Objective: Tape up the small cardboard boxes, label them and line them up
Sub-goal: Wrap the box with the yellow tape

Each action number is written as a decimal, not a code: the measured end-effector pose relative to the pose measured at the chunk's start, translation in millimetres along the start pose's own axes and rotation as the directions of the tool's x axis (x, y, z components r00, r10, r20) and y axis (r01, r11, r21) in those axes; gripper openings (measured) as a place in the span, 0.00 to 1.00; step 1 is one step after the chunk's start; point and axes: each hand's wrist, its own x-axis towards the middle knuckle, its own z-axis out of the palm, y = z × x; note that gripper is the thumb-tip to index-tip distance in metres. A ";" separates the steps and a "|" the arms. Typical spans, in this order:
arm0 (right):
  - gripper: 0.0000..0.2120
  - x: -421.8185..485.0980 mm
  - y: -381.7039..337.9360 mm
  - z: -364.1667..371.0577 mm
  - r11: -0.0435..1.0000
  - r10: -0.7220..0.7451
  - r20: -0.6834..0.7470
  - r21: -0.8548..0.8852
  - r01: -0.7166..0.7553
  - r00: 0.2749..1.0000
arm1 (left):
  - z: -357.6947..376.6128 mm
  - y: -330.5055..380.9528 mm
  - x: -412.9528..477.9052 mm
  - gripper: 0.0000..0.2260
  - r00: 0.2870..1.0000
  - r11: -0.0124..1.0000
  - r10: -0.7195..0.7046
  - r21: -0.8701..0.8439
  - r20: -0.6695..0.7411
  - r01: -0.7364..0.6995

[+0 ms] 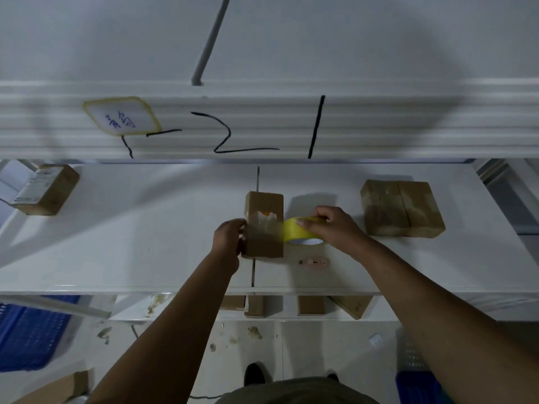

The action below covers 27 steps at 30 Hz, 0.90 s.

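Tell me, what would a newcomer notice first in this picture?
First the yellow tape roll, gripped by the right hand mid-shelf, beside the cardboard box that the left hand holds. Then the big black marks on the beam above, and two boxes side by side at the right.

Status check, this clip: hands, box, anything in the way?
Left hand holds centre box. Right hand holds yellow tape roll at its right edge. Small pink tool lies nearby, clear.
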 end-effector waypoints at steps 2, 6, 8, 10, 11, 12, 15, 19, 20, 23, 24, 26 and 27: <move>0.29 -1.7 -10.4 -5.1 0.996 -0.056 -0.009 0.074 0.056 0.998 | -0.7 3.7 -3.2 0.11 0.999 0.997 0.032 -0.075 0.025 -0.030; 0.24 -4.6 -29.0 -13.4 0.979 -0.162 -0.041 0.119 0.166 0.986 | -3.6 4.8 -15.2 0.10 0.997 0.986 0.071 -0.154 0.004 -0.070; 0.24 -6.2 -32.3 -17.6 0.974 -0.195 -0.060 0.106 0.201 0.979 | -3.2 2.1 -17.5 0.09 0.990 0.986 0.110 -0.118 -0.087 -0.120; 0.26 -9.1 -32.1 -20.4 0.969 -0.210 -0.070 0.117 0.217 0.975 | -1.8 4.6 -26.8 0.19 0.981 0.988 0.139 -0.044 -0.133 -0.146; 0.25 -11.7 -32.1 -21.4 0.969 -0.210 -0.076 0.116 0.217 0.975 | 0.3 7.1 -32.8 0.27 0.986 0.990 0.134 -0.036 -0.096 -0.138; 0.23 -14.2 -31.1 -21.3 0.969 -0.210 -0.077 0.113 0.218 0.975 | 2.6 9.1 -36.8 0.33 0.992 0.992 0.123 -0.029 -0.035 -0.124; 0.23 -24.6 -32.6 -18.8 0.968 -0.212 -0.071 0.123 0.219 0.975 | 8.2 9.9 -49.7 0.27 0.980 0.985 0.164 0.037 0.113 -0.169; 0.21 -35.8 -36.2 -27.6 0.949 -0.239 0.012 0.214 0.231 0.971 | 4.5 8.7 -53.6 0.16 0.968 0.974 0.225 0.004 0.107 -0.227; 0.21 -36.9 -33.6 -29.5 0.947 -0.229 0.053 0.242 0.210 0.972 | 3.0 9.1 -55.7 0.16 0.971 0.975 0.221 -0.021 0.095 -0.220; 0.25 -44.4 -31.1 -23.0 0.910 -0.164 0.144 0.404 0.094 0.976 | 3.3 4.6 -61.5 0.20 0.981 0.985 0.170 -0.058 0.094 -0.165; 0.27 -45.0 -31.4 -20.3 0.894 -0.170 0.111 0.436 0.105 0.979 | 3.8 3.5 -64.1 0.23 0.983 0.987 0.152 -0.064 0.102 -0.146; 0.33 -46.5 -34.9 -19.9 0.888 -0.196 -0.001 0.423 0.178 0.981 | 0.3 3.2 -66.8 0.25 0.987 0.990 0.108 -0.107 0.121 -0.095; 0.34 -46.8 -36.0 -22.1 0.900 -0.212 -0.051 0.380 0.215 0.976 | -3.3 5.7 -67.8 0.24 0.987 0.986 0.089 -0.149 0.132 -0.069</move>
